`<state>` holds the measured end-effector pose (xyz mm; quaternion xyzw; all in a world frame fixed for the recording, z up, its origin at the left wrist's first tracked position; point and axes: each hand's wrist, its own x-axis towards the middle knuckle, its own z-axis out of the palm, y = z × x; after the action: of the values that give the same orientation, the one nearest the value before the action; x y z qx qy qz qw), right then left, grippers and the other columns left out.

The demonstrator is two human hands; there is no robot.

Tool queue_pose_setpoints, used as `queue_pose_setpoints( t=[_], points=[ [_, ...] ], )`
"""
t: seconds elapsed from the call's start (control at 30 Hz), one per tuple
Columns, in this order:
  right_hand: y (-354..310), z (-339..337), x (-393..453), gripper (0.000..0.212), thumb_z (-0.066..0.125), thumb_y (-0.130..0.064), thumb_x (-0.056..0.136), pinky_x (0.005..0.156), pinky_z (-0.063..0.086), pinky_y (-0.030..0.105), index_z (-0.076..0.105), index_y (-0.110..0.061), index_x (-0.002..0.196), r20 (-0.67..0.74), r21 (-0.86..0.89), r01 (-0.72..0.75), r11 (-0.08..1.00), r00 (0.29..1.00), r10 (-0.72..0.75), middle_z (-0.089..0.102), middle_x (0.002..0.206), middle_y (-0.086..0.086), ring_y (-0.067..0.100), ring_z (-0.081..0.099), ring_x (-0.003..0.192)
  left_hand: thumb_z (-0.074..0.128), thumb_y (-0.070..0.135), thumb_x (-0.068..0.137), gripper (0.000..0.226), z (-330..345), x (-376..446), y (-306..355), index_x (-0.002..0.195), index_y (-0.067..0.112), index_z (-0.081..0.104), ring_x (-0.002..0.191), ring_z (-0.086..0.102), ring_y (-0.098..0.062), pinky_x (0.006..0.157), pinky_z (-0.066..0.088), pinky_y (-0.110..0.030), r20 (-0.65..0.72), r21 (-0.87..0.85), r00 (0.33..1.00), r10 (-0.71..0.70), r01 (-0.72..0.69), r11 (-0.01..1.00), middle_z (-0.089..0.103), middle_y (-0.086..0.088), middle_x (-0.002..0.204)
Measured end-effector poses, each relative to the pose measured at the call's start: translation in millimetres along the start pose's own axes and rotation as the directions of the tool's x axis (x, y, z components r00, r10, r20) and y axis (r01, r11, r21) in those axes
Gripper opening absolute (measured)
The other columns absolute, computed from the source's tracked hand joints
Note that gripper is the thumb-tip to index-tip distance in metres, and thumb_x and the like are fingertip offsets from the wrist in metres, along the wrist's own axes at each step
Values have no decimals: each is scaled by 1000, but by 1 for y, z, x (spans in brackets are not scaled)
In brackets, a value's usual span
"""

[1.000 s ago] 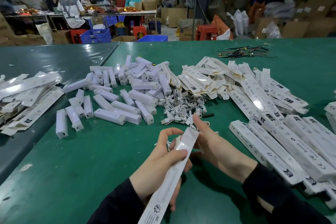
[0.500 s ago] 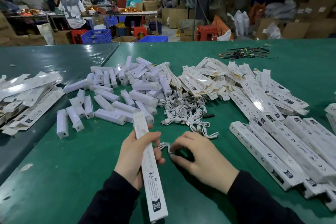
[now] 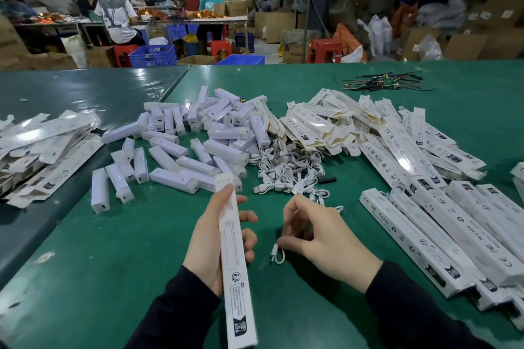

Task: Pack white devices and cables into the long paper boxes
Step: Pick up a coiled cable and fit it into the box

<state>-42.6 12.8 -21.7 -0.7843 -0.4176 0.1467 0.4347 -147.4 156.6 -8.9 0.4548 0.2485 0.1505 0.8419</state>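
Note:
My left hand grips a long white paper box that runs from near my sleeve up toward the device pile. My right hand pinches a small coiled white cable just above the green table, right of the box. Several white devices lie scattered ahead at left centre. A heap of white cables lies just beyond my right hand. Flat unfolded boxes are piled behind the cables.
Filled long boxes lie in a row at right. More flat packaging is heaped at the left edge. Thin dark wires lie at the far right of the table. People work at a far table.
My left hand turned the long box from a tilt to nearly straight ahead. My right hand dropped to the table and picked up a small cable, which now hangs from its fingertips.

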Motion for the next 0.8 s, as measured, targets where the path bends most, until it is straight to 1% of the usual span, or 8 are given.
queue_pose_setpoints(
  t=[0.07, 0.17, 0.3, 0.47, 0.57, 0.63, 0.73, 0.8],
  points=[
    [-2, -5, 0, 33, 77, -6, 79, 65, 45, 21, 49, -24, 80, -15, 74, 0, 997, 1000, 1, 70, 78, 4, 8, 56, 62, 74, 25, 68, 45, 0, 2, -1, 105, 8, 54, 39, 45, -17, 31, 34, -20, -36, 107, 999, 22, -18, 994, 59, -11, 77],
    [-12, -10, -2, 34, 76, -4, 81, 73, 49, 29, 47, -22, 78, -65, 123, 128, 984, 991, -121, 71, 80, 3, 17, 61, 71, 77, 2, 72, 44, 1, 3, -6, 110, 7, 54, 45, 56, -18, 32, 36, -18, -38, 251, 999, 3, 6, 968, 65, -15, 77],
    [-22, -13, -5, 38, 76, -1, 80, 78, 49, 30, 44, -20, 75, -128, 136, 247, 959, 965, -230, 70, 79, 1, 22, 61, 74, 79, 9, 53, 66, 2, 1, -7, 114, 4, 52, 45, 59, -17, 30, 35, -17, 34, 233, 993, -109, 98, 967, 67, -12, 64],
    [-24, -13, -8, 31, 68, 4, 85, 78, 51, 22, 46, -16, 78, -144, 232, 256, 938, 963, -228, 73, 83, 4, 15, 67, 76, 79, 9, 47, 78, 0, 1, -4, 120, 6, 51, 45, 58, -14, 29, 34, -15, 95, 146, 977, -192, 177, 973, 65, -11, 63],
    [-25, -9, -10, 23, 73, -10, 82, 84, 54, 26, 55, -17, 93, -140, 254, 241, 937, 967, -211, 73, 97, 0, 19, 69, 92, 78, 7, 45, 82, 1, 2, -7, 123, 7, 50, 40, 54, -13, 29, 34, -15, 71, 120, 979, -190, 181, 976, 62, -11, 60],
    [-24, -4, -11, 43, 85, -24, 73, 85, 53, 25, 59, -24, 107, -120, 171, 197, 965, 977, -178, 69, 107, -7, 13, 66, 100, 78, 8, 44, 83, 0, 4, -7, 122, 7, 50, 35, 50, -12, 29, 34, -15, 50, 82, 982, -183, 178, 981, 61, -9, 56],
    [-25, 0, -9, 44, 88, -33, 69, 80, 53, 23, 67, -25, 107, -135, 25, 174, 984, 976, -169, 69, 99, -15, 6, 64, 94, 77, 6, 47, 79, -3, 6, -6, 121, 7, 50, 33, 47, -11, 29, 34, -14, 44, 29, 984, -175, 174, 984, 60, -7, 53],
    [-24, -1, -8, 37, 87, -29, 70, 75, 52, 23, 72, -23, 103, -136, 68, 168, 983, 978, -158, 72, 90, -13, 8, 66, 85, 76, 5, 49, 77, -3, 6, -6, 121, 7, 49, 35, 47, -10, 29, 34, -14, 59, 1, 982, -182, 182, 983, 59, -7, 54]
  ],
)
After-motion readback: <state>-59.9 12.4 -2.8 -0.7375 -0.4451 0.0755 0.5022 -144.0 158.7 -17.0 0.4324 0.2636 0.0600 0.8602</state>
